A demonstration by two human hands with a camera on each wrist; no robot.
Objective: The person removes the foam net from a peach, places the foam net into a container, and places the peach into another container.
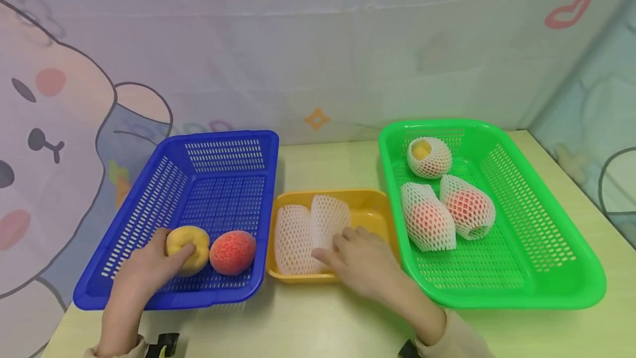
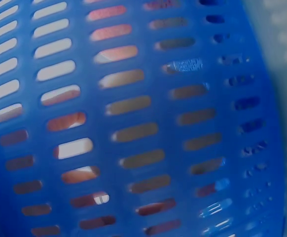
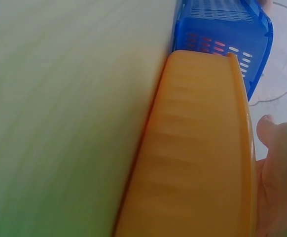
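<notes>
My left hand [image 1: 146, 269] reaches into the blue basket [image 1: 218, 192] and grips a yellow peach-like fruit [image 1: 187, 242], its thumb across the front. A fuzzy red peach-like fruit [image 1: 233, 252] lies just right of it. In the left wrist view the slotted basket wall [image 2: 133, 113] hides most of the hand. Over the shallow orange-yellow tray [image 1: 375, 203], my right hand [image 1: 367, 261] holds a white foam net sleeve [image 1: 328, 220] between thumb and curled fingers. Another foam net sleeve [image 1: 294, 239] lies left of it. The tray wall [image 3: 193, 143] hides most fingers in the right wrist view.
A green basket [image 1: 536, 225] stands on the right with a netted yellowish fruit [image 1: 431, 159] and two netted red fruits [image 1: 428, 217] inside. The tray sits between the two baskets on a pale wooden table [image 1: 298, 325]. Behind hangs a printed curtain [image 1: 298, 43].
</notes>
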